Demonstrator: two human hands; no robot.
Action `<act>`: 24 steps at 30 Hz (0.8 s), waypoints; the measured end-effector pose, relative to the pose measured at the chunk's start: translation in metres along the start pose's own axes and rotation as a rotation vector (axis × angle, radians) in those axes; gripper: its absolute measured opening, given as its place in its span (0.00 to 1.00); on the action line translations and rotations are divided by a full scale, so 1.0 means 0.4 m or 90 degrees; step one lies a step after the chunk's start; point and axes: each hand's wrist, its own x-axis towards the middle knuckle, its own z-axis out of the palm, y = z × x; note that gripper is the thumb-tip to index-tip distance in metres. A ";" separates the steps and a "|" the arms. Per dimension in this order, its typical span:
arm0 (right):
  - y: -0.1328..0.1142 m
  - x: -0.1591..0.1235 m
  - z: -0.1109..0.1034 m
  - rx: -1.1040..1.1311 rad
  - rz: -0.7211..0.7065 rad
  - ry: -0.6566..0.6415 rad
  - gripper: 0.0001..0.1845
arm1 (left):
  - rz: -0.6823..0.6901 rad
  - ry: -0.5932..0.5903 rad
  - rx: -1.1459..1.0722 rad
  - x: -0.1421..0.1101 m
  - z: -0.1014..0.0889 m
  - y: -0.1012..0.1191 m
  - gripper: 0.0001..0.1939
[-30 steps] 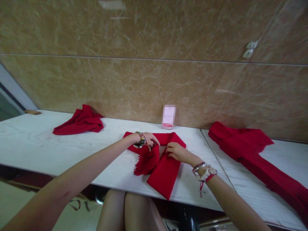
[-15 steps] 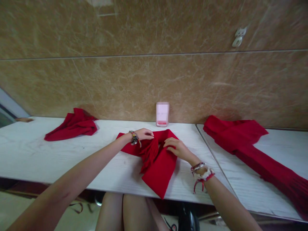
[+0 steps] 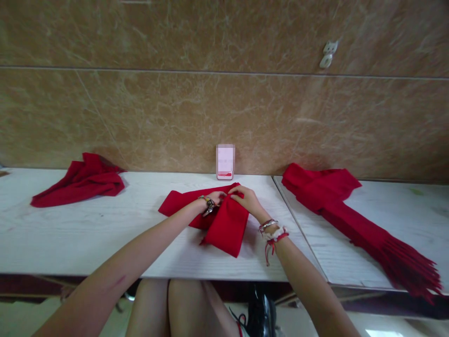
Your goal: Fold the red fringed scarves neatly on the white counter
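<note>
A red scarf (image 3: 228, 229) lies folded across itself on the white tabletop in front of me, one wide end pointing toward me. My left hand (image 3: 218, 198) reaches in at the fold, its fingers closed on the cloth and partly covered by it. From the other side, my right hand (image 3: 243, 199) pinches the scarf's upper edge between thumb and fingers. Both hands are close together near the crossing of the scarf. The fringe seen before is mostly hidden under the wide end.
A phone (image 3: 225, 162) leans against the brown marbled wall (image 3: 182, 117). Another crumpled red cloth (image 3: 82, 180) lies at the left. At the right, a fringed red scarf (image 3: 343, 213) stretches past a seam in the white table (image 3: 122, 243). A white cat-shaped hook (image 3: 329, 54) is on the wall.
My hands have come closer together at the fold. The wide end has been drawn up, away from the table's front edge, and now covers most of the fringe. The view has shifted slightly right.
</note>
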 end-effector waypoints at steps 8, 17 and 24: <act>0.022 -0.004 0.028 -0.029 0.013 0.005 0.05 | -0.097 0.101 -0.034 -0.132 -0.028 0.011 0.15; -0.011 -0.019 -0.028 -0.151 0.157 0.130 0.08 | -0.187 0.070 -0.078 -0.146 -0.020 0.008 0.25; -0.037 -0.055 -0.091 -0.252 0.257 -0.165 0.11 | -0.199 0.120 0.004 -0.113 -0.032 -0.053 0.21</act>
